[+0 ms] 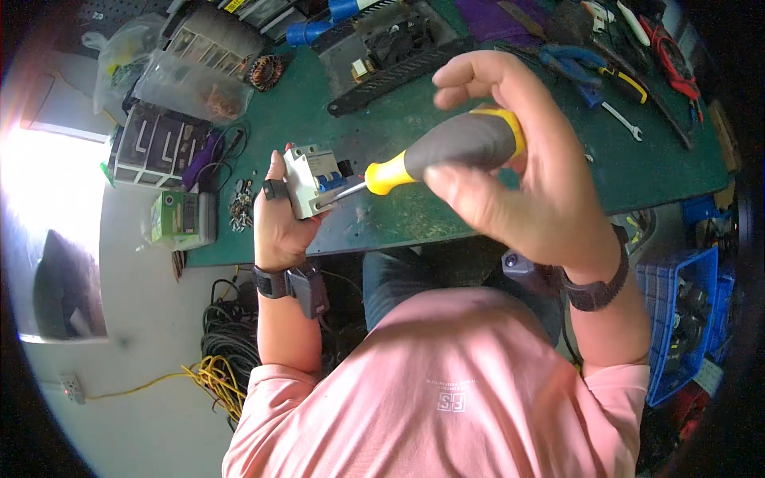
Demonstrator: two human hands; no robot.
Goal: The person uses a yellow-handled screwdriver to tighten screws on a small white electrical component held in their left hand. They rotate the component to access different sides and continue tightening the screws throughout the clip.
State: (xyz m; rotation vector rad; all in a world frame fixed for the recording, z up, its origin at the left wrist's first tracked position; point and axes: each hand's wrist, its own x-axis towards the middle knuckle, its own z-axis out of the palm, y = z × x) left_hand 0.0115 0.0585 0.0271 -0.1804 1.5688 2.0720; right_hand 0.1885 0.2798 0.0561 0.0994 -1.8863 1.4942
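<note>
In my left hand (pixel 280 227) is a white circuit breaker (pixel 306 177) with blue toggle levers, held up over the near left part of the bench. My right hand (pixel 534 167) has its thumb and palm against the thick handle of a yellow and black screwdriver (pixel 458 147), while some fingers curl loosely above it. The screwdriver points left, and its metal tip meets the lower end of the breaker, by a terminal hole. Whether the tip sits in a screw head is too small to tell. Dark straps with small devices are on both wrists.
Small screws (pixel 241 205) lie in a heap on the green bench (pixel 430 215), left of the breaker. A black metal chassis (pixel 390 52) stands behind. Pliers (pixel 570 64) and a wrench (pixel 623 122) lie far right. Blue crates (pixel 677 319) stand at right; coiled cables (pixel 227 327) hang below left.
</note>
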